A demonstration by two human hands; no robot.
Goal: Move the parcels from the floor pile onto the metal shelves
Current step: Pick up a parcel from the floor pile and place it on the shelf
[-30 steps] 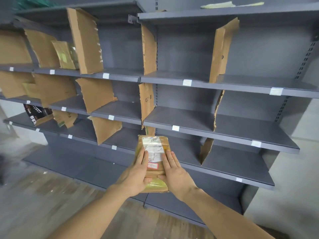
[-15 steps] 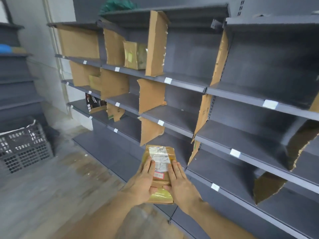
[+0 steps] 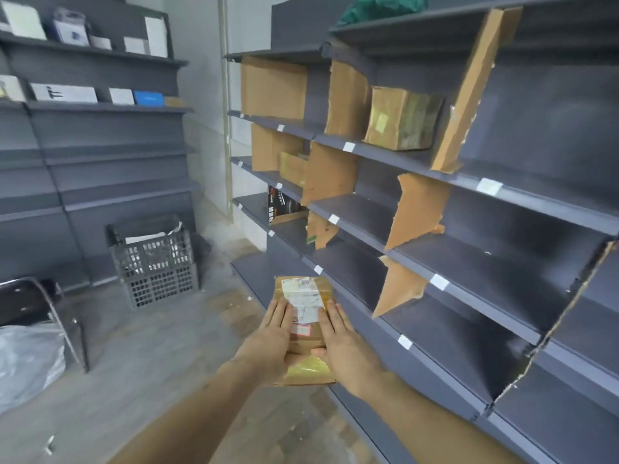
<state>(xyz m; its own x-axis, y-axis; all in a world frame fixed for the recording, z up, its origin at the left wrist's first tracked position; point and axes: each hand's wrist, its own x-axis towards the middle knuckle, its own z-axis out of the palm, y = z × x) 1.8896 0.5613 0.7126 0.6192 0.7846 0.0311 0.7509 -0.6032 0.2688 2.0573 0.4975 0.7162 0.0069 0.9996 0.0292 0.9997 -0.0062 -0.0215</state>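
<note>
brown parcel (image 3: 303,324), label print blurred

A pale wall (image 3: 204,105) fills the upper middle of the frame, with a thin pipe (image 3: 223,105) running down it. At the left stands a second dark grey shelf unit (image 3: 100,169), with white and blue boxes (image 3: 147,97) on its upper levels. Below it, on the grey, worn floor (image 3: 140,356), sits a dark slatted plastic crate (image 3: 154,259). At the lower left edge are a dark chair frame (image 3: 50,303) and a crumpled silvery plastic bag (image 3: 26,360). The light is even and dim.
</note>
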